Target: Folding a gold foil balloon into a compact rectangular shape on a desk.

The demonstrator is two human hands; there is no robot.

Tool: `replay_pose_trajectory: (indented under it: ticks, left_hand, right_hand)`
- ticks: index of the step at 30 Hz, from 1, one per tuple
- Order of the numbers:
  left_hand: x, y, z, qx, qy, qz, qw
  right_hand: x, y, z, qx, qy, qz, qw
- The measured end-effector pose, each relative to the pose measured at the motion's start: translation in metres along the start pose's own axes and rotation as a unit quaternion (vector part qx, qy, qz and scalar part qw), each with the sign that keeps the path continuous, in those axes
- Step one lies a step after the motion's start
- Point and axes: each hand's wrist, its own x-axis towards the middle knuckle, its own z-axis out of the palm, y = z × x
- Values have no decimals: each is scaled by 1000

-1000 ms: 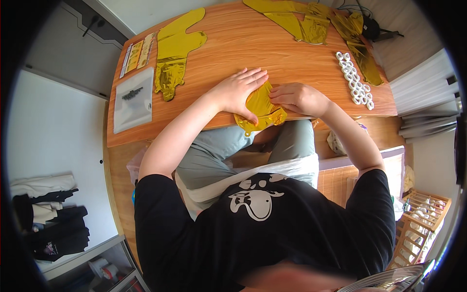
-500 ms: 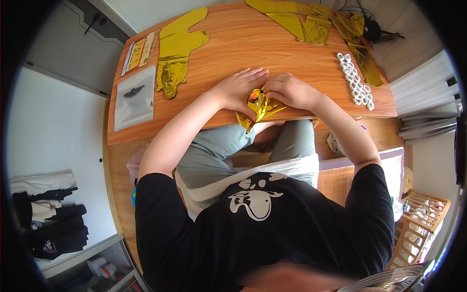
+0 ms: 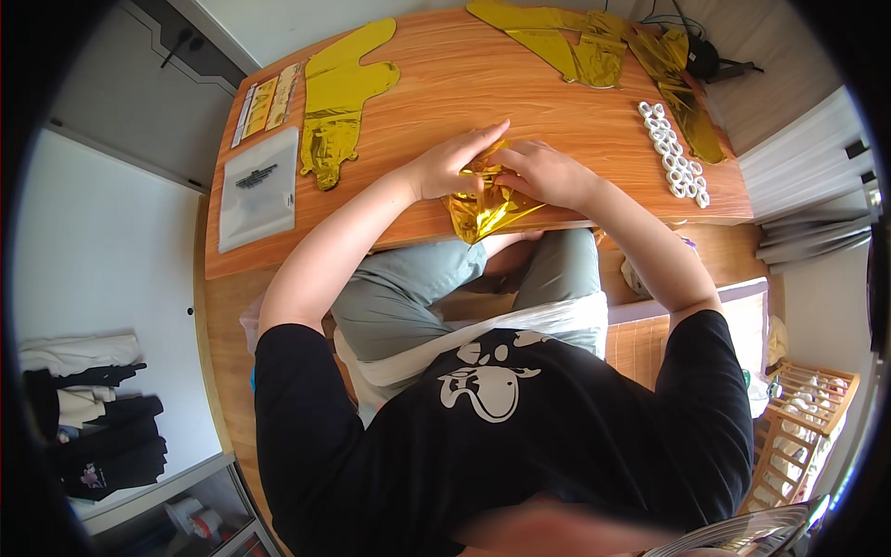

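At the near edge of the brown wood-grain tabletop (image 3: 441,84), a crumpled, shiny gold foil piece (image 3: 484,218) is bunched. It is pinched by the curled right hand (image 3: 549,176) and touched by the thumb of the spread left hand (image 3: 444,174).

We see a shiny gold foil (image 3: 478,219) at the middle of the near side of a wooden table (image 3: 432,88). It is bunched and crumpled, with bright glints along its creases. Its lower end narrows to a point at the table's edge, and another corner spreads rightward. We see its upper part only partly.
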Motion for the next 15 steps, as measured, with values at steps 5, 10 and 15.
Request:
replay_pose_trajectory:
  ticks: [5, 10, 15]
  left_hand:
    - [1, 3, 6, 85, -26, -32, 996]
    - [-3, 3, 14, 188, -12, -11, 982]
    - [0, 8, 16, 231, -18, -13, 973]
  right_hand:
    - [0, 7, 9, -57, 9, -21, 998]
    - [-4, 15, 13, -43, 23, -35, 998]
    - [-16, 7, 10, -34, 68, -3, 997]
